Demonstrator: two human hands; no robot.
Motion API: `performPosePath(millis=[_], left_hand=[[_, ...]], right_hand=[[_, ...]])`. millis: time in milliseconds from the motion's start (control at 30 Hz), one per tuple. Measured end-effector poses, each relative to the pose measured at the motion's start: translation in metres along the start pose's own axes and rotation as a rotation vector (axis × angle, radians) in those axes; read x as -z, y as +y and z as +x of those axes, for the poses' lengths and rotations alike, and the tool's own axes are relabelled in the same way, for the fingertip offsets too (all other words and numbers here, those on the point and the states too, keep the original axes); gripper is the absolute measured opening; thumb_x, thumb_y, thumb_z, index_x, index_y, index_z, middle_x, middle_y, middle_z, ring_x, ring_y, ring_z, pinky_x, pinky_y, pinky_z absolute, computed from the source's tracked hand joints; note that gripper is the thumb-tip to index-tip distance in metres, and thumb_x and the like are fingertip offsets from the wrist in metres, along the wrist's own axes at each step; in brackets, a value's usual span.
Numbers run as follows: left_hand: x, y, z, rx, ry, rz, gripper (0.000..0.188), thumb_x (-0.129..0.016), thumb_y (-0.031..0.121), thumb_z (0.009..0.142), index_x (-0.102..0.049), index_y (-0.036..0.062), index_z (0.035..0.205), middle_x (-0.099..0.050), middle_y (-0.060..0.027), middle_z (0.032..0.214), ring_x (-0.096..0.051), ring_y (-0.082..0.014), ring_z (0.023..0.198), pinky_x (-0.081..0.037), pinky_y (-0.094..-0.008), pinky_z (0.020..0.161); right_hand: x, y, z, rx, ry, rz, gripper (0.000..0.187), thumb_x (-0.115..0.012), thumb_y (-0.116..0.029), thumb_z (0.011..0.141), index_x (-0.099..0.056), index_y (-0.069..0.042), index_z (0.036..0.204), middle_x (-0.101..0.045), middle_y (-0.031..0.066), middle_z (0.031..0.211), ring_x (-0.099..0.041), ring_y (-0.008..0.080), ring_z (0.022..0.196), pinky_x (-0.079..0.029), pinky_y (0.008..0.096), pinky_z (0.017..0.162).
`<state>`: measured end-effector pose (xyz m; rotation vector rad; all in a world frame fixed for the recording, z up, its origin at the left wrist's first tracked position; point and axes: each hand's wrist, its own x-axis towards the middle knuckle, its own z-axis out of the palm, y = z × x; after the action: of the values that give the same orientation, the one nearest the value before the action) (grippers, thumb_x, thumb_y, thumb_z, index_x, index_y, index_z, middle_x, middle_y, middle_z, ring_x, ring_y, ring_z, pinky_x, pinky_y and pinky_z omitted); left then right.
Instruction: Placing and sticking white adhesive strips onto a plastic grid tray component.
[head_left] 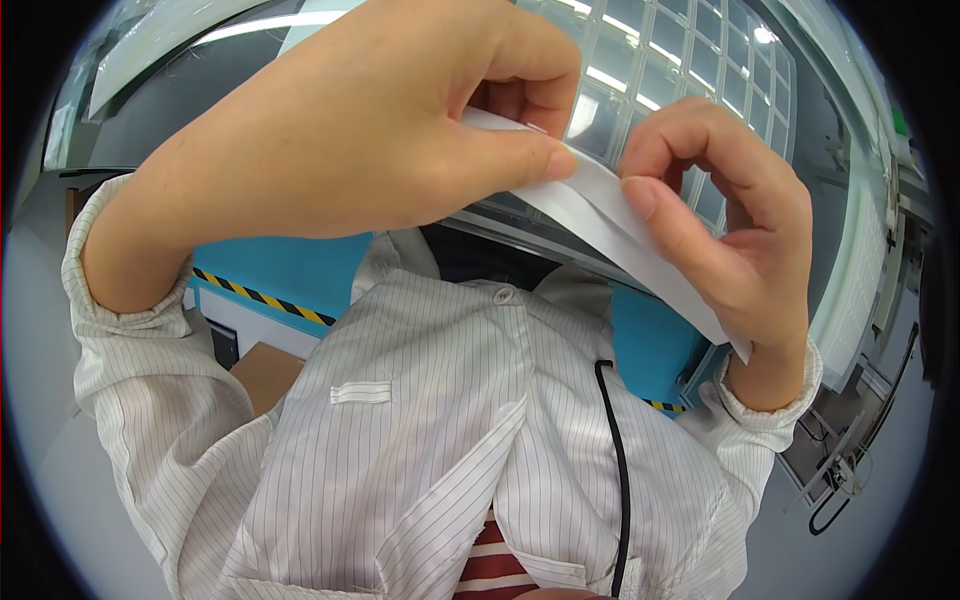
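While the left hand (430, 150) pinches a thin, smooth white strip (625, 232) between thumb and curled fingers, the right hand (735, 220) nips its edge, thumb against bent forefinger. The strip, flat and paper-like with a lengthwise crease, slants between and below the 2 hands. Behind it shines a glossy grid of rectangular cells (660, 60); a finely striped cloth coat (430, 350) wrinkles below.

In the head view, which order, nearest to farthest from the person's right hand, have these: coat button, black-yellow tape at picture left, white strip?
From the right hand:
1. White strip: at its fingertips.
2. Coat button: lower, to its left.
3. Black-yellow tape: far left, beyond the button.
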<state>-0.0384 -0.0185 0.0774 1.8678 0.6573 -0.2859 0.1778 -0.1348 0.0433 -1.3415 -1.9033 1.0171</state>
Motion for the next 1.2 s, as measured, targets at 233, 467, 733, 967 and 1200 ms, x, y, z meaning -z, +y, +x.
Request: performPosePath(millis=[233,467,733,967,1200], left_hand=[[-0.025,-0.018,0.001,-0.311,0.161,0.269,0.016,-0.075,0.004,0.078,-0.062,-0.0009,0.085,-0.068,-0.0136,0.095,-0.065,-0.0275,0.08,-0.052,-0.0352,0.068],[-0.049,-0.029,0.051,-0.872,0.446,0.362,0.016,-0.075,0.004,0.079,-0.062,0.0009,0.088,-0.069,-0.0131,0.101,-0.065,-0.029,0.082,-0.052,-0.0358,0.07],[-0.048,-0.044,0.056,-0.911,0.443,0.404,0.017,-0.075,0.004,0.078,-0.062,0.0003,0.087,-0.07,-0.0146,0.102,-0.066,-0.0303,0.085,-0.054,-0.0362,0.071],[-0.046,-0.058,0.052,-0.939,0.46,0.453,0.018,-0.075,0.005,0.077,-0.062,-0.0003,0.087,-0.07,-0.0158,0.103,-0.067,-0.0314,0.087,-0.055,-0.0366,0.072],[-0.042,-0.066,0.043,-0.965,0.488,0.525,0.018,-0.075,0.006,0.076,-0.061,-0.0008,0.086,-0.07,-0.0171,0.104,-0.068,-0.0326,0.089,-0.056,-0.0369,0.073]], right_hand=[[0.033,0.019,-0.004,-0.129,0.147,-0.003,0.009,-0.067,-0.009,0.094,-0.064,-0.001,0.096,-0.062,0.0062,0.116,-0.053,0.0097,0.093,-0.041,0.0237,0.087],[0.031,0.028,0.005,-0.218,0.1,-0.148,0.01,-0.071,-0.01,0.093,-0.065,-0.002,0.093,-0.061,0.0047,0.108,-0.051,0.0109,0.089,-0.04,0.0248,0.077],[0.025,0.015,0.024,-0.28,0.108,-0.193,0.012,-0.074,-0.011,0.089,-0.069,-0.001,0.085,-0.062,0.0057,0.099,-0.051,0.0111,0.084,-0.04,0.0261,0.075],[0.013,0.012,0.037,-0.194,0.108,-0.277,0.01,-0.074,-0.008,0.088,-0.067,-0.001,0.084,-0.062,0.006,0.097,-0.051,0.0124,0.084,-0.04,0.0277,0.075],[0.001,0.007,0.037,-0.243,0.123,-0.355,0.008,-0.073,-0.005,0.085,-0.068,-0.001,0.083,-0.063,0.0069,0.094,-0.052,0.0127,0.078,-0.041,0.0261,0.069]])
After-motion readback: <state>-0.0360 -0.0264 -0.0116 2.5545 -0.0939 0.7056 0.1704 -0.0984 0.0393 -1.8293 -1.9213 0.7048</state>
